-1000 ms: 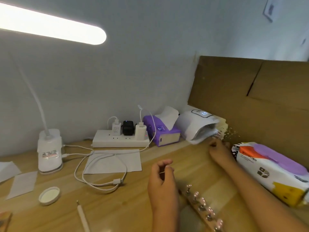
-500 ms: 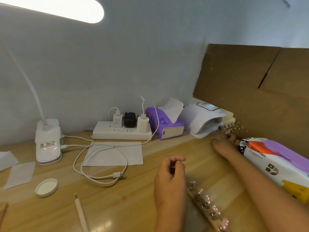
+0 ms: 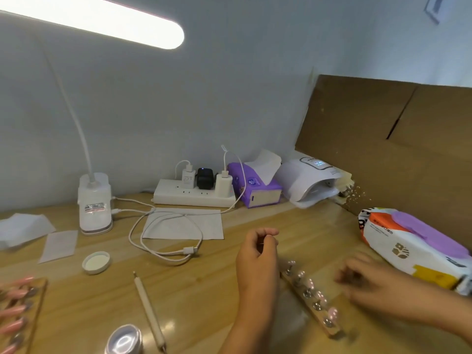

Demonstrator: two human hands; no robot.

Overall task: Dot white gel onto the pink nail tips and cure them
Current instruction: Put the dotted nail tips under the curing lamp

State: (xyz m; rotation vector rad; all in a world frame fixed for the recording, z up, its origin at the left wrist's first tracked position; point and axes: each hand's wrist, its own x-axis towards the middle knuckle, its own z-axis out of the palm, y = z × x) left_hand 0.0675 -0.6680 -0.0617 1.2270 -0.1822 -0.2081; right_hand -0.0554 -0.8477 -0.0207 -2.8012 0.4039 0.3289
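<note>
Desk [image 3: 204, 290]: nail-tip strip [image 3: 310, 297] between left hand [image 3: 258, 254] pinching stick [image 3: 262, 243] and right hand [image 3: 370, 284], grip unclear

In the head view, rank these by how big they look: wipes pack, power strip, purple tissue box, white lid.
1. Wipes pack.
2. Power strip and purple tissue box look alike.
3. White lid.

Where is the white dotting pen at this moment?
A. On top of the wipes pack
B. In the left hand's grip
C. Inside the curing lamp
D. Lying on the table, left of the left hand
D: the dotting pen lies flat on the wooden table, well to the left of the left hand and not touched by it.
</note>
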